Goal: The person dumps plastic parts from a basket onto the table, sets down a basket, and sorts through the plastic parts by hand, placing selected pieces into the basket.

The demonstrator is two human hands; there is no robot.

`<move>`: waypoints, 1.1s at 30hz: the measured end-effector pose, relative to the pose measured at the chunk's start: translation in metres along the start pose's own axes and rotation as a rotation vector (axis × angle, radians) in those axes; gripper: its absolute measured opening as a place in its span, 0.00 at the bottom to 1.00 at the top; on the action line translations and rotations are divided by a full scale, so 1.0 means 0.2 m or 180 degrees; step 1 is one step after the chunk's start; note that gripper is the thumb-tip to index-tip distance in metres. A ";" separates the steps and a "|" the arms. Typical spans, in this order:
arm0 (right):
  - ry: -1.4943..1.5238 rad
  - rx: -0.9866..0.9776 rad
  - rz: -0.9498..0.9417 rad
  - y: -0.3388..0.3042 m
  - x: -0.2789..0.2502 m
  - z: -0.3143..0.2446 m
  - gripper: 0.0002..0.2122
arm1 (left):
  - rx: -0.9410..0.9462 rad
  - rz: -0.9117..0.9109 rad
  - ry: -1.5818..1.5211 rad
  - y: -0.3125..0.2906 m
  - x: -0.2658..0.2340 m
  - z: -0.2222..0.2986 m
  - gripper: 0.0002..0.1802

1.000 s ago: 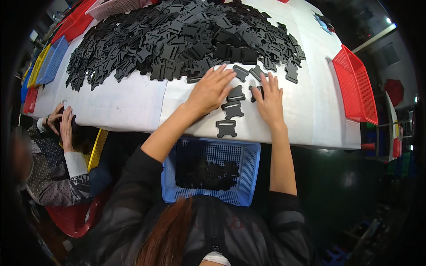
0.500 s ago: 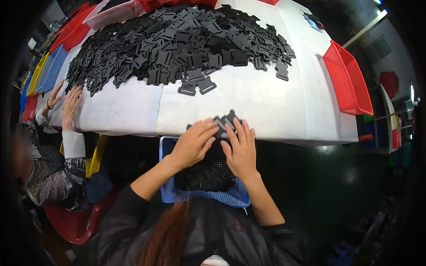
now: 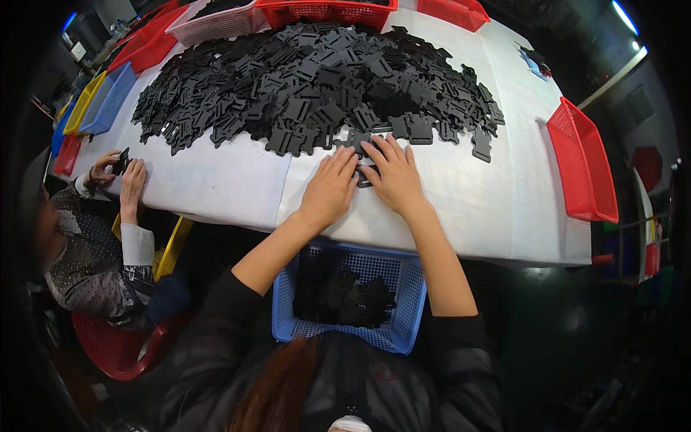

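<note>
A wide heap of flat black plastic buckle pieces [image 3: 309, 83] covers the far half of the white-covered table [image 3: 461, 205]. My left hand [image 3: 329, 189] lies at the near edge of this heap, its fingers stretched forward onto loose pieces. Beside it, my right hand [image 3: 394, 176] also has its fingers extended, resting over a few buckle pieces [image 3: 366, 177] that show partly between the hands. Neither hand is closed round anything. Below the table edge, between my forearms, stands a blue plastic basket [image 3: 409, 299] with black pieces inside.
A red basket [image 3: 584, 162] stands at the table's right edge. Along the back are a pink basket [image 3: 216, 27] and red baskets [image 3: 327, 14]. At left, a co-worker's hands [image 3: 129, 180] hold a black piece; blue [image 3: 108, 99] and yellow baskets [image 3: 85, 102] line that side.
Both my hands have moved forward from the table edge above the blue basket to the heap's near side. The pieces under them at the edge are gone. The co-worker's hands have picked up a piece.
</note>
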State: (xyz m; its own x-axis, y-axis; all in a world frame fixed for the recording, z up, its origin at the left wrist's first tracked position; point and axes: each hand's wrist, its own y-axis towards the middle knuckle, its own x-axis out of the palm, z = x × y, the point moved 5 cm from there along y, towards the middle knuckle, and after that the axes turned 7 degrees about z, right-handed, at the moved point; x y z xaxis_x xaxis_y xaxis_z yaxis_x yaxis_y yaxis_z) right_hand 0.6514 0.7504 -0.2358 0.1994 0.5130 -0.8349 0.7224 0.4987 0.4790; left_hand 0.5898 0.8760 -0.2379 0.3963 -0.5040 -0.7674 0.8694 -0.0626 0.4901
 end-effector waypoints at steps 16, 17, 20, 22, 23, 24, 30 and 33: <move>-0.0287 0.0257 0.0073 -0.52 -0.46 0.02 0.15 | -0.0362 -0.0191 -0.1251 -0.07 -0.22 0.05 0.33; -0.0210 0.0307 0.0215 -0.46 -0.48 0.00 0.16 | -0.0247 -0.0177 -0.1154 -0.03 -0.21 0.02 0.31; -0.0061 0.0421 0.0422 -0.29 -0.40 0.07 0.16 | 0.0032 -0.0044 -0.0871 0.08 -0.17 0.06 0.24; -0.0143 0.0377 0.0349 -0.20 -0.37 0.11 0.15 | 0.0896 -0.0267 0.0045 0.13 -0.05 0.11 0.22; -0.0207 0.0336 0.0264 -0.17 -0.36 0.12 0.15 | 0.1050 0.0034 -0.0031 0.15 -0.05 0.12 0.18; -0.0213 0.0325 0.0277 -0.16 -0.37 0.14 0.15 | 0.1057 0.0049 -0.0024 0.15 -0.04 0.10 0.18; -0.0061 0.0704 -0.0097 -0.25 -0.46 0.23 0.17 | -0.0322 -0.0139 -0.0361 0.16 -0.10 -0.07 0.09; -0.0009 0.0586 -0.0212 -0.28 -0.40 0.23 0.18 | -0.0411 0.0316 -0.0467 0.15 -0.24 -0.10 0.10</move>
State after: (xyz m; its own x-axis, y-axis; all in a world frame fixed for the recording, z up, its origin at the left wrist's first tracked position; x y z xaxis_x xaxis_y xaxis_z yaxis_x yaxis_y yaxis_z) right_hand 0.6250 0.6493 -0.2078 0.1487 0.4809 -0.8641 0.8429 0.3953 0.3651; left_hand 0.6027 0.9154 -0.1935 0.4428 -0.6228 -0.6450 0.8626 0.0996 0.4960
